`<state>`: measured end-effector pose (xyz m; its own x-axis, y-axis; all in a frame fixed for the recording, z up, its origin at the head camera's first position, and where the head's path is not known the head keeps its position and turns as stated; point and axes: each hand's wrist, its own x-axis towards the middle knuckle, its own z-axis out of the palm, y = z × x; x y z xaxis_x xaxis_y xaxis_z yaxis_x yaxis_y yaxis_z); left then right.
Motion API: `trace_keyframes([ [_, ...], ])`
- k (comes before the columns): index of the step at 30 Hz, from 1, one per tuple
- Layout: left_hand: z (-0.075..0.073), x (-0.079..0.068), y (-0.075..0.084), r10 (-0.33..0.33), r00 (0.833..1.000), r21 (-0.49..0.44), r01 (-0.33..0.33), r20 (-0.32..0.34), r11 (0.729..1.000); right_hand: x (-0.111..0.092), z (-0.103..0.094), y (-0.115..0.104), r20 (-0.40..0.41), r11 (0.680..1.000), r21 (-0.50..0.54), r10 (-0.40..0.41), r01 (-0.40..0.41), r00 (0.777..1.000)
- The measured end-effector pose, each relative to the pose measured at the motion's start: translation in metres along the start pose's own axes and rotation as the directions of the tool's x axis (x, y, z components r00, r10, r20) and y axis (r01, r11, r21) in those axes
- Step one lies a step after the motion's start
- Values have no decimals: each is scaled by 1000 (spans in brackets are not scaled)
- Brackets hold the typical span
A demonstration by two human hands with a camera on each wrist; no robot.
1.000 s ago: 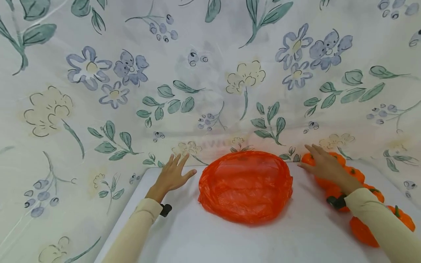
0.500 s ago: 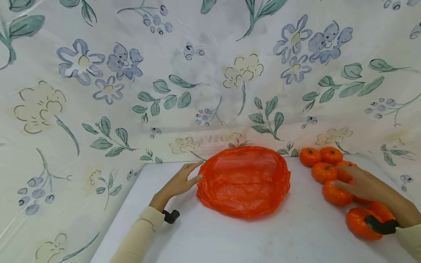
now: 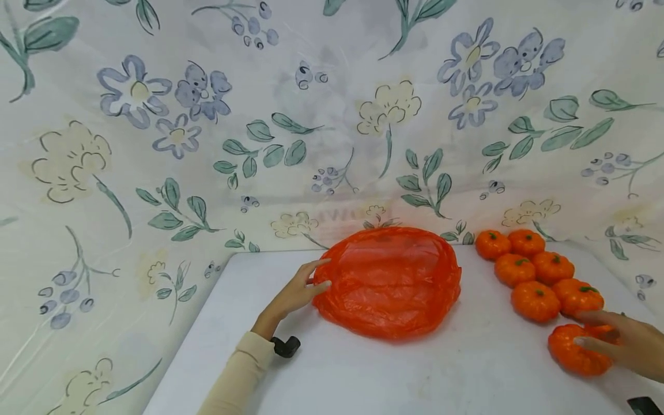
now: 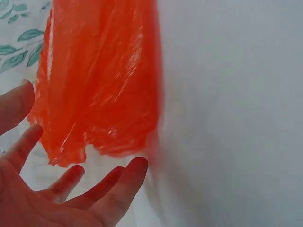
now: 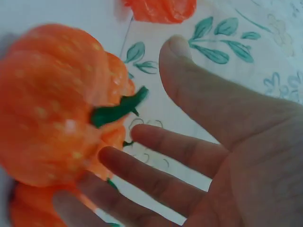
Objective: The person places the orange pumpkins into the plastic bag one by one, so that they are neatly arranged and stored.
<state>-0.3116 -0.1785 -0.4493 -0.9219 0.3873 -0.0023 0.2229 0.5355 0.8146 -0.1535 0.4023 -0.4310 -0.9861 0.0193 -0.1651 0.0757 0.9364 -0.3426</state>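
A red plastic bag (image 3: 389,288) stands on the table with its mouth spread wide. At its left edge is my left hand (image 3: 294,293), fingers spread and loosely bent; in the left wrist view its fingertips are right by the bag's crinkled side (image 4: 102,75), with no plastic between them. My right hand (image 3: 630,344) reaches over the nearest orange toy pumpkin (image 3: 566,349) at the right. In the right wrist view the thumb and fingers are spread beside a pumpkin (image 5: 52,104) with a green stem (image 5: 120,109), not closed round it. Part of another pumpkin is hidden behind this hand.
Several more orange pumpkins (image 3: 535,301) lie in two rows along the right side of the white table (image 3: 363,374). A floral sheet (image 3: 332,115) hangs behind the table's back edge. A black wrist device (image 3: 286,347) sits at my left wrist.
My right hand has moved from the far pumpkins toward the nearest one at the lower right. My left hand has moved right, up to the bag's edge. Bag and pumpkins stay in place.
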Motion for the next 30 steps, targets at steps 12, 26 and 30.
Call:
trace_keyframes([
  [12,22,-2,-6,-78,997,-200,72,-24,977,-19,34,9,-174,999,-11,-52,51,983],
  [26,29,-7,-21,-57,992,-311,21,-108,950,-20,44,2,-196,1000,16,-8,11,981],
  [30,30,-8,-22,-17,992,-349,-27,-121,937,-20,49,2,-213,1000,-5,-3,2,977],
])
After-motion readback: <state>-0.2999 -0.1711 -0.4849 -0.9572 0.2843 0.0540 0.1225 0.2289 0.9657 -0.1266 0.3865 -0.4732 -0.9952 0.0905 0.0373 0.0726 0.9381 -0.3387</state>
